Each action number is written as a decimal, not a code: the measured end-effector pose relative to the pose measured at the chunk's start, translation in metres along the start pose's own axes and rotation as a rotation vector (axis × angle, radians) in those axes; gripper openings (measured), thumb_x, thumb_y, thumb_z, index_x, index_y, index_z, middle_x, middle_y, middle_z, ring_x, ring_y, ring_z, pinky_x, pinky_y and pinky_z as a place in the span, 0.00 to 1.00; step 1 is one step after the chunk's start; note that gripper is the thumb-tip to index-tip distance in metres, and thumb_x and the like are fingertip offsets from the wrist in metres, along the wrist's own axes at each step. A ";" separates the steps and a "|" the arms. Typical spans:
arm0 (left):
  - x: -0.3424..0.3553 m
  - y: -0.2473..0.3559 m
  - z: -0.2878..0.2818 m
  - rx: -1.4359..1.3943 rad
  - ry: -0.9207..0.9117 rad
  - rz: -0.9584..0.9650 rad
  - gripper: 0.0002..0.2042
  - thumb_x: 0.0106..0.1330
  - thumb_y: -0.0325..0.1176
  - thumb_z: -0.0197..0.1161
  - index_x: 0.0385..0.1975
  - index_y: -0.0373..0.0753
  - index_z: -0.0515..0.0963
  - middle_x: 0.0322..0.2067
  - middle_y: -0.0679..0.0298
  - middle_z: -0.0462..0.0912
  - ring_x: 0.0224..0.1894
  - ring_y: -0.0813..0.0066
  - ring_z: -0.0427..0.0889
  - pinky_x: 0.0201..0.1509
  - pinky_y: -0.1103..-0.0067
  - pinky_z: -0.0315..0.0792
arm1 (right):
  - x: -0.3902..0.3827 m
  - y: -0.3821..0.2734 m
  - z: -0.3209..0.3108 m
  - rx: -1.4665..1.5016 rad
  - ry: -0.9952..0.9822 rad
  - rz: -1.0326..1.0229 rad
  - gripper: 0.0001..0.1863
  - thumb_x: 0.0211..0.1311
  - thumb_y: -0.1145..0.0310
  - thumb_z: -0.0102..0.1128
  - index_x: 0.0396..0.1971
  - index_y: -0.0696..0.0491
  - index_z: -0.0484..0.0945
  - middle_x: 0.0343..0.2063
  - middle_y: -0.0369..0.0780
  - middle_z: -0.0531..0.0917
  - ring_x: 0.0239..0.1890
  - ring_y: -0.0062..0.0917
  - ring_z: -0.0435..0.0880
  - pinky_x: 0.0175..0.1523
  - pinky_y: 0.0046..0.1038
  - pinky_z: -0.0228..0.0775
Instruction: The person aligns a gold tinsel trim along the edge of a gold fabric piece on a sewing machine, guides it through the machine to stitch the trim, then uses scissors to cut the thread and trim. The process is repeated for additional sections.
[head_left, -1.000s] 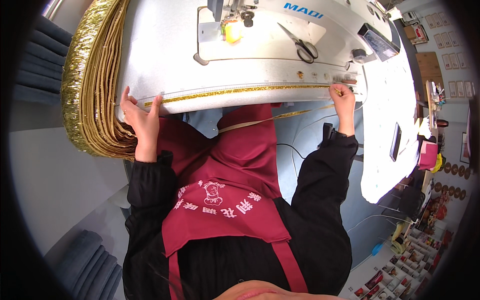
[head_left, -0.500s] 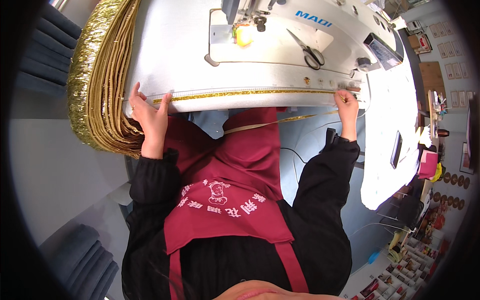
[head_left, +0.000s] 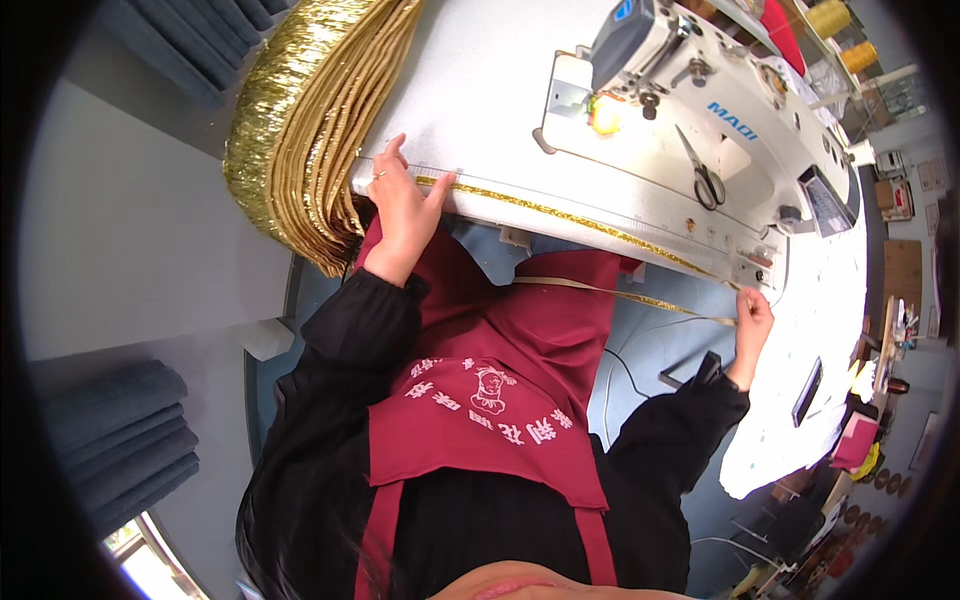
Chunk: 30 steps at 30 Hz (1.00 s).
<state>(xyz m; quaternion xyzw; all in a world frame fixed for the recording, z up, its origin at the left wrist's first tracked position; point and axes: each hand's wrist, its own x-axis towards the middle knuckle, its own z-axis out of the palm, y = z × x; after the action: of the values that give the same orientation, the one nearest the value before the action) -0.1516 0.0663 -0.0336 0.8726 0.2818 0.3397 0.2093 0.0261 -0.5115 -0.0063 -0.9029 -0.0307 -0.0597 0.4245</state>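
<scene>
Since a second ago: view swung, table now running on a diagonal from 11 to 4 o'clock; both hands in much the same grip on the trim, gold strip still taut along the table edge. Judged: trim held for measuring or aligning, no new length fed.

Left hand (head_left: 405, 205) at 11 o'clock of the apron, palm down, fingers spread flat, pinning the gold trim (head_left: 570, 217) against the near edge of the white sewing table (head_left: 480, 110). Nothing gripped, only pressed.

Right hand (head_left: 752, 322) at 3 o'clock, fingers pinched closed on the far end of the trim just off the table edge; a second, paler strand (head_left: 600, 290) sagging below, back toward the dark red apron (head_left: 490, 400).

Stack of folded gold-edged cloth (head_left: 300, 130) hanging over the table corner at 10 o'clock, touching the left hand's outer side. Little room leftward.

Sewing machine (head_left: 650, 60) at 1 o'clock, scissors (head_left: 705, 175) beside it, well apart from both hands. Bare table surface between hands and machine: open room forward. Gap below the edge clear but for the cable (head_left: 625, 370).
</scene>
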 end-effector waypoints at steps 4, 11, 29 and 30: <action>0.007 0.003 -0.012 -0.039 -0.032 0.059 0.39 0.56 0.41 0.81 0.65 0.36 0.68 0.45 0.53 0.76 0.47 0.56 0.77 0.52 0.62 0.67 | -0.023 -0.001 -0.026 0.197 -0.021 0.039 0.10 0.71 0.71 0.68 0.46 0.59 0.85 0.30 0.27 0.80 0.30 0.10 0.70 0.36 0.15 0.61; 0.109 -0.072 -0.114 0.200 0.164 0.147 0.14 0.66 0.35 0.73 0.47 0.36 0.82 0.39 0.54 0.84 0.42 0.55 0.83 0.47 0.63 0.76 | -0.062 -0.056 -0.057 1.593 -0.074 -0.442 0.12 0.60 0.80 0.64 0.26 0.52 0.70 0.21 0.32 0.64 0.25 0.18 0.63 0.32 0.25 0.52; 0.143 -0.124 -0.144 0.326 -0.148 0.080 0.08 0.72 0.30 0.62 0.43 0.36 0.84 0.37 0.53 0.87 0.42 0.51 0.85 0.46 0.64 0.78 | -0.049 -0.082 -0.028 1.878 -0.124 -0.458 0.11 0.51 0.79 0.71 0.25 0.49 0.75 0.19 0.27 0.63 0.20 0.14 0.56 0.26 0.24 0.43; 0.142 -0.124 -0.144 0.299 -0.122 0.128 0.08 0.71 0.30 0.63 0.43 0.35 0.85 0.37 0.53 0.87 0.42 0.51 0.85 0.47 0.64 0.78 | -0.049 -0.081 -0.026 1.879 -0.122 -0.451 0.12 0.50 0.79 0.72 0.25 0.49 0.75 0.18 0.27 0.63 0.20 0.14 0.57 0.26 0.24 0.44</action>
<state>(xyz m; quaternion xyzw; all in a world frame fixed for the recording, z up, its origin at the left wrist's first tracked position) -0.2103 0.2748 0.0627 0.9291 0.2598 0.2531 0.0719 -0.0331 -0.4802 0.0654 -0.1699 -0.2605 -0.0437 0.9494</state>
